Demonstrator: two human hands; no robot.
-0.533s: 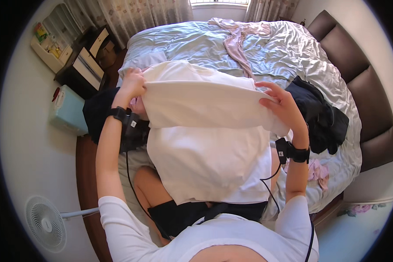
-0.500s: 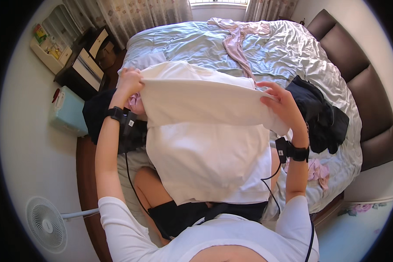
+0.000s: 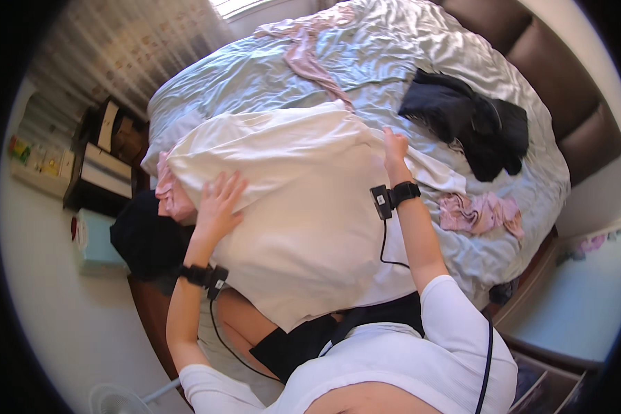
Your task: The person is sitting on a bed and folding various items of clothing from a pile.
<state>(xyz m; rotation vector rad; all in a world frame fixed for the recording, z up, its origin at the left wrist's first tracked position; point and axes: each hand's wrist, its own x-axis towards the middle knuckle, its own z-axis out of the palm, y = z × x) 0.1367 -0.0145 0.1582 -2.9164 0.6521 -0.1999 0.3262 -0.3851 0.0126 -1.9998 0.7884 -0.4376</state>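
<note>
A cream-white long-sleeved top [image 3: 303, 214] lies spread over my lap and the near part of the bed, its lower edge over my black shorts. Flat on its left side rests my left hand [image 3: 221, 202], fingers spread. Near the top's right shoulder my right hand [image 3: 395, 147] is closed on the fabric. From beneath that wrist one white sleeve [image 3: 438, 174] runs out to the right over the bedsheet. Cloth on the top's upper left lies in loose folds. Both wrists wear black straps with small boxes and cables.
A rumpled pale bedsheet [image 3: 366, 52] covers the bed. Black clothes [image 3: 469, 117] and a pink garment [image 3: 483, 212] lie on the right. Another pink piece [image 3: 172, 190] and a black heap [image 3: 148, 234] are at the left. A white fan [image 3: 121, 400] stands lower left.
My left hand has let go of the raised cloth and come down flat on the top. My right hand has shifted to its right shoulder. The stretched band of cloth is lowered; the view has turned.
</note>
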